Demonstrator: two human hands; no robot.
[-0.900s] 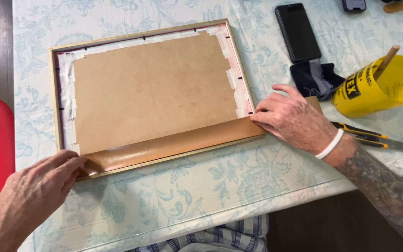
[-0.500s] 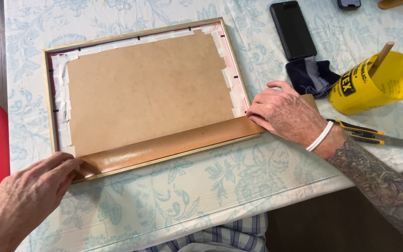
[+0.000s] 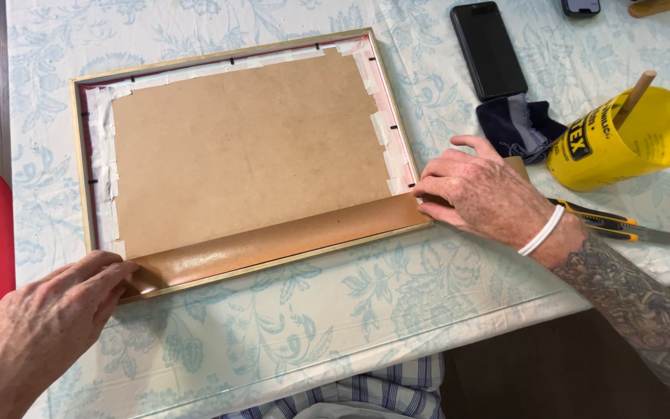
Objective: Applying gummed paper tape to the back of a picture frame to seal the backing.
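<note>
Along the frame's (image 3: 236,147) near edge, my left hand (image 3: 56,310) and right hand (image 3: 482,194) lay flat, grasping nothing, and needed even pressure smoothing the brown tape (image 3: 273,242).

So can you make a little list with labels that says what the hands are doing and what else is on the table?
left hand: left hand presses the near-left end of the brown tape strip
right hand: right hand presses the strip's right end
frame: picture frame lies face down, brown backing board showing
beside frame: black phone, dark cloth, yellow cup with a wooden stick, utility knife
surface: flowered tablecloth
</note>
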